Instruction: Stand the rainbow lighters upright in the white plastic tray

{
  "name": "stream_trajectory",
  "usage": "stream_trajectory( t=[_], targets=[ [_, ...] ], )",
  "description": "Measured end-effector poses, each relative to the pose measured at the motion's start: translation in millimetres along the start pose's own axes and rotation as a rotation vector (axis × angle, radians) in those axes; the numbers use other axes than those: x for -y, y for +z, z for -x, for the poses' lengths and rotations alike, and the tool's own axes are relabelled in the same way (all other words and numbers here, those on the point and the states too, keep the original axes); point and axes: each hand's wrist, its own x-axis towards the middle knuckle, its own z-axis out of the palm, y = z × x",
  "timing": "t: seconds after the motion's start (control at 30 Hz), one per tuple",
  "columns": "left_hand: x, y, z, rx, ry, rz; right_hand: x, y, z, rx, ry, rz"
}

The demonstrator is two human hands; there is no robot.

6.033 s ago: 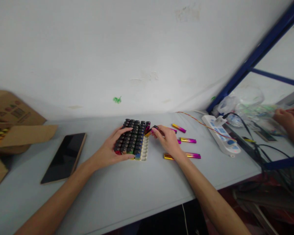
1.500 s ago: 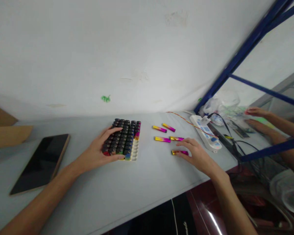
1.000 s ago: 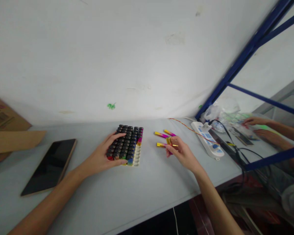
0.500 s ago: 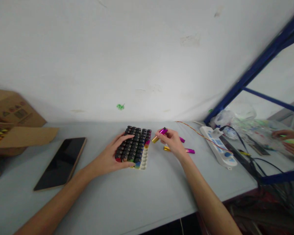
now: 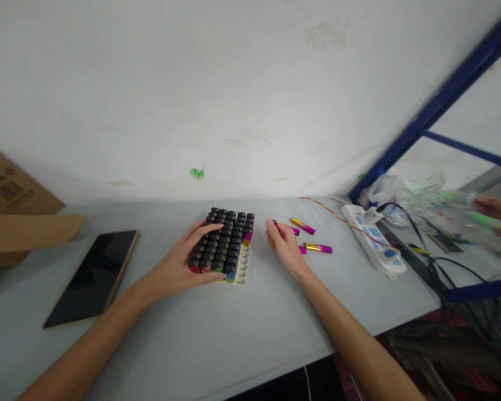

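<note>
A block of lighters with black tops [image 5: 219,239] stands in rows in a white tray [image 5: 242,270], whose hollows show along the right side. My left hand [image 5: 181,259] is wrapped round the block's left side, thumb at the near edge and fingers over the tops. To the right of the tray, my right hand [image 5: 281,242] is closed, with the dark end of a lighter [image 5: 275,224] showing at its fingers; the rest is hidden. Several loose purple-and-gold lighters [image 5: 318,248] lie on the table just beyond and beside this hand.
A dark tablet or large phone [image 5: 94,275] lies at the left, by an open cardboard box [image 5: 29,231]. At the right are a white power strip [image 5: 373,239] with cables, a blue metal frame [image 5: 426,120] and clear plastic bags. Another person's hands [image 5: 499,211] show at the far right.
The lighter that showed plainly in my right hand is now mostly hidden by the fingers. More loose lighters show beside that hand. My left hand keeps its hold; the view has shifted slightly.
</note>
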Motion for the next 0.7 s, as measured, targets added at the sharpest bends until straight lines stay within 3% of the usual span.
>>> stream_trajectory(
  t=[0.3,0.7],
  targets=[
    [-1.5,-1.8,0.0,0.006,-0.004,-0.01,-0.5,0.2,2.0,-0.201,0.082,0.093],
    [-1.1,-0.7,-0.4,-0.006,0.018,-0.026,-1.5,1.3,3.9,-0.12,0.01,0.119]
  ],
)
